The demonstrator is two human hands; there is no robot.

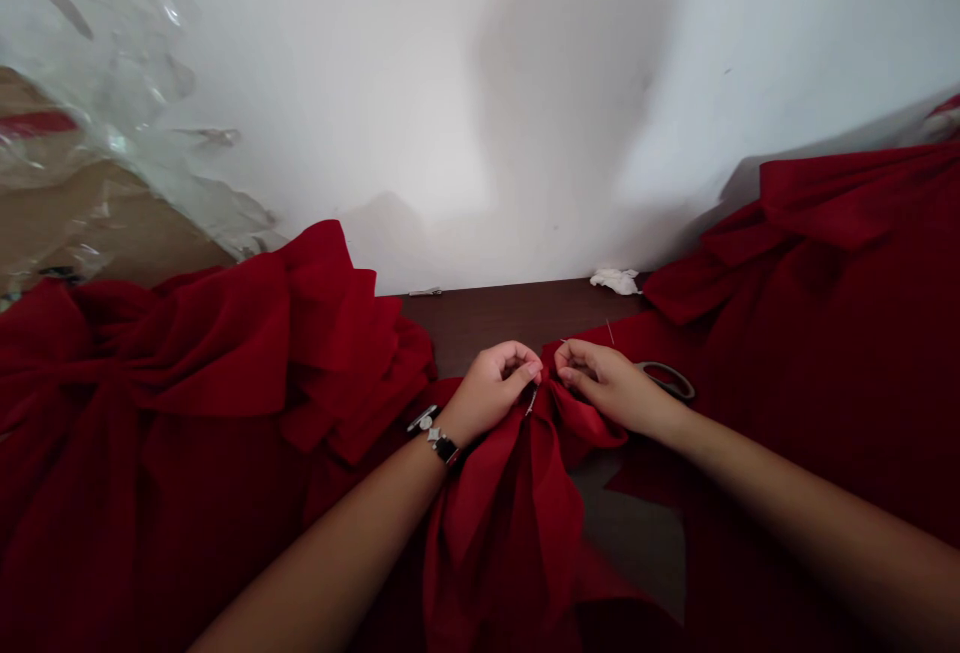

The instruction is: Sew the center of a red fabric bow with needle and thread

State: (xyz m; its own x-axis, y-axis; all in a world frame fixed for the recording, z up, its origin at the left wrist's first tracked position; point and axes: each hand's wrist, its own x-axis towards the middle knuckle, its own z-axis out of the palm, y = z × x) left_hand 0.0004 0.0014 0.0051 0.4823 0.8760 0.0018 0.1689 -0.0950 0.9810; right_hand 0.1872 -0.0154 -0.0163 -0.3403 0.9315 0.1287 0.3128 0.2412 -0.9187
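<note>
Gathered red fabric shaped like a bow hangs in front of me, its folds bunched at the top. My left hand is closed in a pinch on that bunched part from the left. Just below those fingertips a slim silvery clip sits on the folds. My right hand is closed beside the bunch on the right, its fingertips close to the cloth. What lies between its fingers is too small to make out. Behind the right hand, a thin needle-like sliver shows against red cloth.
Scissors show a grey handle beside my right wrist. Large red bows are piled at left and right. A metal clip and crumpled white material lie along the wall. Clear plastic covers a cardboard box.
</note>
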